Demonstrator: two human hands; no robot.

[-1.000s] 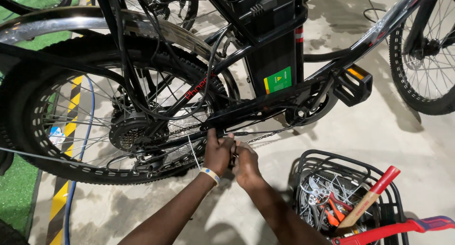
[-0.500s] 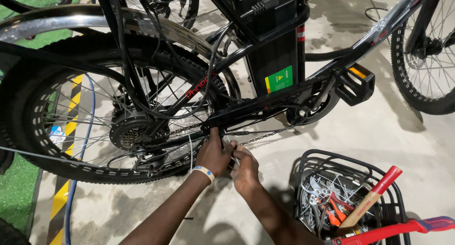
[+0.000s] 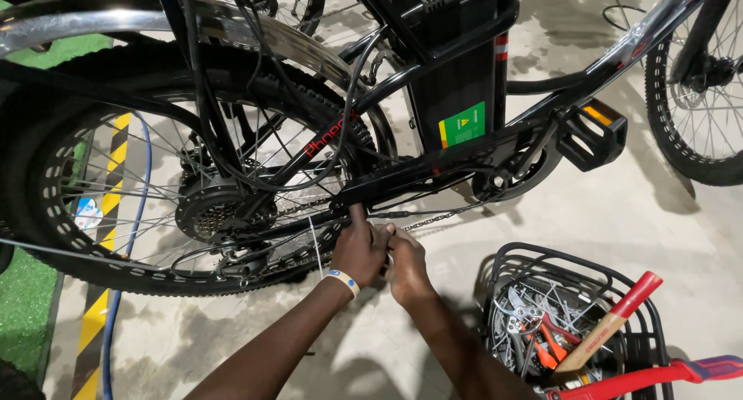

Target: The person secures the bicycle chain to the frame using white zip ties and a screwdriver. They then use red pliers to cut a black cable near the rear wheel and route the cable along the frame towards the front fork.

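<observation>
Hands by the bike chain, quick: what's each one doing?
Left hand: closed on the black frame bar above the chain, beside a white zip tie.
Right hand: fingers curled shut; what they pinch cannot be told.

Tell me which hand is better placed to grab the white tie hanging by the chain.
Left: the left hand sits beside the white tie; the right hand lies farther, beyond the left.

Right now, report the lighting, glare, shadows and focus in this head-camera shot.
Head view: even overhead light; bright glare on the chrome fender and the frame tube; soft dark shadows under the rear wheel and beneath both arms on the concrete floor; left hand and right hand at the chain are sharp; slight wide-angle bending toward the edges.
</observation>
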